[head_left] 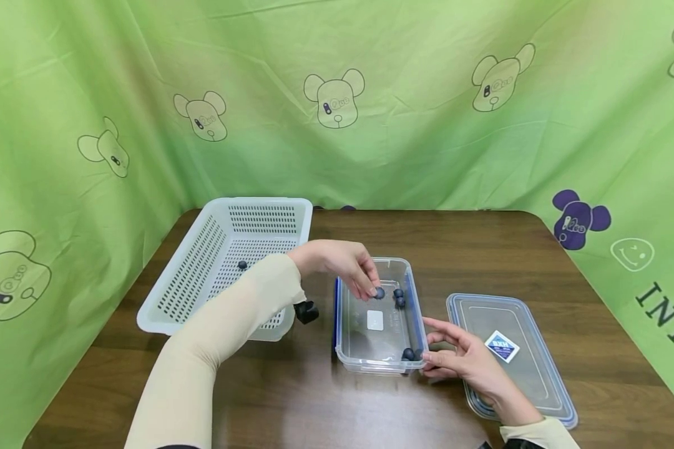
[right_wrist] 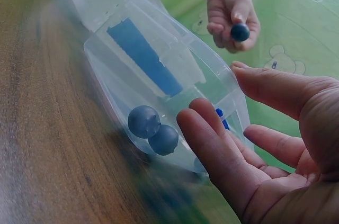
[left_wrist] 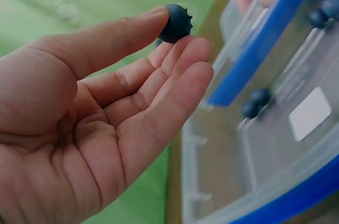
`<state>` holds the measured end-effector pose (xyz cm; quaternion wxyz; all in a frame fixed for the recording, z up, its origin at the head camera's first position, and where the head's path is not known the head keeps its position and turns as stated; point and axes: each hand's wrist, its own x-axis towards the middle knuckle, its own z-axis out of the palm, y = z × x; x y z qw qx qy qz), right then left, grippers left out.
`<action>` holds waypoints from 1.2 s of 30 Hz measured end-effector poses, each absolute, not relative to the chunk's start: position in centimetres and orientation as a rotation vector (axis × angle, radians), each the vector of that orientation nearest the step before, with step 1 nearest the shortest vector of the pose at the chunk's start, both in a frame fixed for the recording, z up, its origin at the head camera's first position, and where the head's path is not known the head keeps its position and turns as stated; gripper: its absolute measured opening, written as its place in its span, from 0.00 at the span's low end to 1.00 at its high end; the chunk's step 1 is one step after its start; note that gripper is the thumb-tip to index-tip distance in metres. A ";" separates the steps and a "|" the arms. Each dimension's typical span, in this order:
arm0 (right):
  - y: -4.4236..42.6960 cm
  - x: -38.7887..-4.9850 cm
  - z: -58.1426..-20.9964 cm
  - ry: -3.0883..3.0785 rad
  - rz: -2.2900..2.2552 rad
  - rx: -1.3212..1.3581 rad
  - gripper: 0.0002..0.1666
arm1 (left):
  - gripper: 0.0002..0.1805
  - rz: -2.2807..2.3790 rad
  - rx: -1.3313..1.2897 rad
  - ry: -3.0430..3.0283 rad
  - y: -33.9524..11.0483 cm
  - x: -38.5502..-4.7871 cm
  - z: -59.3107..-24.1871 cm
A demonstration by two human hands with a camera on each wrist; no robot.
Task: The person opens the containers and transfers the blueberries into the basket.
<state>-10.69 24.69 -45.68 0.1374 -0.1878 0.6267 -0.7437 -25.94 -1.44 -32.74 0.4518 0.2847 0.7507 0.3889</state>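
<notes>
Over the clear plastic food container (head_left: 356, 340), my left hand (head_left: 348, 265) pinches a blueberry (head_left: 379, 292) between thumb and fingertips. The left wrist view shows this held blueberry (left_wrist: 177, 23) up close, its crown facing outward. Inside the container, a pair of blueberries (head_left: 399, 298) lies toward the back right, and more blueberries (head_left: 408, 354) sit in the front right corner. My right hand (head_left: 463, 358) touches the container's right side near that corner, fingers extended and spread. In the right wrist view, two blueberries (right_wrist: 151, 128) show through the clear wall.
At left stands a white perforated basket (head_left: 188, 280) with a blueberry (head_left: 242, 265) in view; my left forearm crosses over its front part. A clear lid (head_left: 530, 374) with a label lies right of the container, partly under my right hand. Green printed cloth (head_left: 404, 156) surrounds the wooden table (head_left: 292, 399).
</notes>
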 end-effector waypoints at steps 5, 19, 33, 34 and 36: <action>24.7 -10.6 -45.6 1.827 -2.151 -0.544 0.33 | 0.08 1.077 0.685 1.908 -4.5 -26.9 -32.0; 24.7 -10.7 -45.8 1.828 -2.151 -0.547 0.33 | 0.08 1.368 0.534 1.992 -13.9 -30.2 -32.0; 24.7 -10.6 -45.9 1.823 -2.158 -0.548 0.33 | 0.14 1.518 0.160 2.055 -21.3 -32.4 -34.8; 24.7 -10.6 -45.9 1.821 -2.158 -0.549 0.33 | 0.16 1.506 0.141 2.058 -21.5 -32.5 -35.1; 24.6 -10.7 -45.9 1.815 -2.160 -0.551 0.33 | 0.17 1.476 0.108 2.059 -22.1 -32.6 -35.8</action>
